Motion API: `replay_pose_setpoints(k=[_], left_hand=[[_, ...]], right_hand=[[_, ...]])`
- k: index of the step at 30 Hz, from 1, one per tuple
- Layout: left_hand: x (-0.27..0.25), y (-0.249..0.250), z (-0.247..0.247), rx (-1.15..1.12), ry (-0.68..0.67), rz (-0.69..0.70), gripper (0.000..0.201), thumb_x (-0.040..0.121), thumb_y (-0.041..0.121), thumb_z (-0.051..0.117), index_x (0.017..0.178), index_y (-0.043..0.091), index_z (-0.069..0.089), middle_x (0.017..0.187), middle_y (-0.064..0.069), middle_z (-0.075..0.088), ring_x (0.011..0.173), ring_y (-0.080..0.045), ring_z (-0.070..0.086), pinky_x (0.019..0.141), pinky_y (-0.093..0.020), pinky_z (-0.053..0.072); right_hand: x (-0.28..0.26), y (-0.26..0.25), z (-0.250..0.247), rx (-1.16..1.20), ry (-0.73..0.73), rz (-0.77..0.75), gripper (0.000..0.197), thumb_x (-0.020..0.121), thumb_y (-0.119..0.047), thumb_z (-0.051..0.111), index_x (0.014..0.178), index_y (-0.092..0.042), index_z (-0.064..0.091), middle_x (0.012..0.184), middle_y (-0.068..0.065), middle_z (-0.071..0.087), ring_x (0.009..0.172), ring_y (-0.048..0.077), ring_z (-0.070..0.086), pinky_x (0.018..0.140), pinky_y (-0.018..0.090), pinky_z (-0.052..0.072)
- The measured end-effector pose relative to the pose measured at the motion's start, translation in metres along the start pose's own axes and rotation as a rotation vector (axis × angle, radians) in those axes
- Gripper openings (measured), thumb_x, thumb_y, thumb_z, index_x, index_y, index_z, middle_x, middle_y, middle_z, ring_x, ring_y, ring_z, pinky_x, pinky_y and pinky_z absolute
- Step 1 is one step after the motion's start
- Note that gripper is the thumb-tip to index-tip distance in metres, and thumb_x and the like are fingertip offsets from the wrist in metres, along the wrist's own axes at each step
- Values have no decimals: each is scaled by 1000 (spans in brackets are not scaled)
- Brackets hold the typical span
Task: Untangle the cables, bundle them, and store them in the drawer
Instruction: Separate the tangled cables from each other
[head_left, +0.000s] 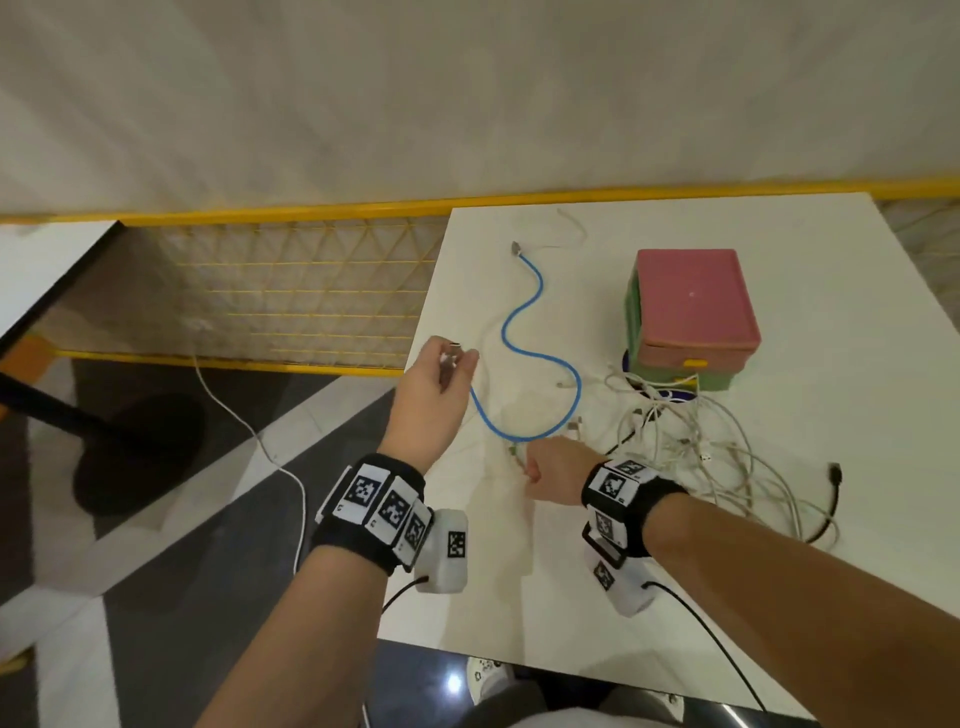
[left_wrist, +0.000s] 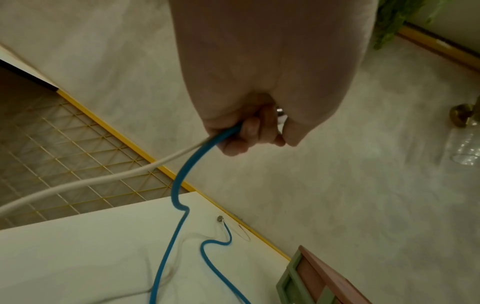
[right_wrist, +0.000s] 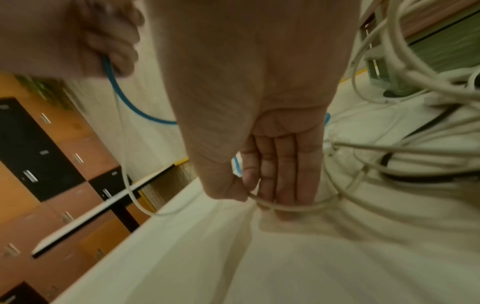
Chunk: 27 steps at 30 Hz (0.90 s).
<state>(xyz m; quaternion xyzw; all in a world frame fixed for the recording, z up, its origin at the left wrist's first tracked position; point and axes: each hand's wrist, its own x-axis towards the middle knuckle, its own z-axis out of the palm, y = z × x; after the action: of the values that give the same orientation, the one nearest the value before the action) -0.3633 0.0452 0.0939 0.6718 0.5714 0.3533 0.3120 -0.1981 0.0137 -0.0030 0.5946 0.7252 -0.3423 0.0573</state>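
Note:
A blue cable (head_left: 540, 358) snakes across the white table (head_left: 519, 597). My left hand (head_left: 457, 358) is raised over the table's left edge and grips one end of the blue cable (left_wrist: 192, 162) together with a white cable (left_wrist: 103, 179), fingers (left_wrist: 249, 131) curled round both. Low on the table, my right hand (head_left: 530, 467) pinches a thin white cable (right_wrist: 285, 207) between thumb and fingers (right_wrist: 283, 170). A tangle of white cables (head_left: 696, 441) lies to its right. Behind the tangle stands the pink-and-green drawer box (head_left: 693, 306), its drawer closed.
A black cable (head_left: 834, 480) runs out of the tangle at the right. A yellow mesh fence (head_left: 291, 296) stands left of the table. On the floor there lie a loose white cord (head_left: 249, 431) and a dark round stand base (head_left: 140, 452).

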Motion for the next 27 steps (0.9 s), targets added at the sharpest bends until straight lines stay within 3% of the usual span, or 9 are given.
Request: replay_pose_setpoints(k=[4,6,8,10,13,16,18,21,27], left_hand=[[9,2,-14,-14,98,-28,17,101,27,48,102,14,58,67,13,52,55,1,46,52,-11,37],[11,8,-11,-22,80,-25,19,102,26,46,99,14,60,57,11,42,46,-1,42,48,-15,33],[13,16,0,-39,20,9,21,102,24,46,94,15,63,50,8,34,41,-5,35,46,-17,27],[13,26,16,-95,-82,25,23,102,27,45,93,21,65,50,11,41,45,-3,36,50,-17,30],[12,50,39,-171,-258,6,30,102,37,41,93,26,67,69,11,54,54,-6,46,55,-23,41],[12,72,52,-271,-317,26,37,102,39,42,89,14,66,64,13,56,53,-9,43,55,-24,40],[12,84,54,-381,-294,43,35,103,34,42,85,8,57,54,13,49,50,-6,39,55,-22,35],[17,99,48,-526,-202,83,32,104,32,39,77,17,47,54,12,37,53,-5,33,58,-23,31],[36,119,9,-881,-2,60,37,101,29,49,64,24,43,49,13,29,49,-6,28,59,-23,36]], right_hand=[[-39,11,-19,263,184,-39,16,86,-26,57,85,-14,47,81,4,60,77,24,62,67,33,47],[-59,13,-32,460,292,-96,11,90,-19,53,88,-11,45,77,9,67,62,11,64,58,24,46],[-73,13,-46,608,390,-158,8,95,-15,48,92,-10,42,79,10,72,58,3,63,59,24,47],[-81,11,-55,684,501,-214,8,97,-16,46,93,-13,40,79,6,74,72,14,69,73,36,54],[-86,7,-64,736,594,-285,8,98,-15,45,93,-15,38,79,6,73,79,17,70,80,36,53],[-89,6,-67,689,617,-333,8,98,-16,46,94,-18,39,77,5,71,75,15,69,77,32,52],[-92,10,-68,627,636,-325,3,99,-16,44,96,-16,43,74,3,67,70,14,63,72,28,48],[-97,22,-64,518,639,-301,19,101,-17,39,88,-16,53,70,-7,54,65,11,55,69,26,44],[-108,60,-46,524,550,-171,24,102,-21,35,84,-11,49,72,-4,49,63,9,50,66,20,42]])
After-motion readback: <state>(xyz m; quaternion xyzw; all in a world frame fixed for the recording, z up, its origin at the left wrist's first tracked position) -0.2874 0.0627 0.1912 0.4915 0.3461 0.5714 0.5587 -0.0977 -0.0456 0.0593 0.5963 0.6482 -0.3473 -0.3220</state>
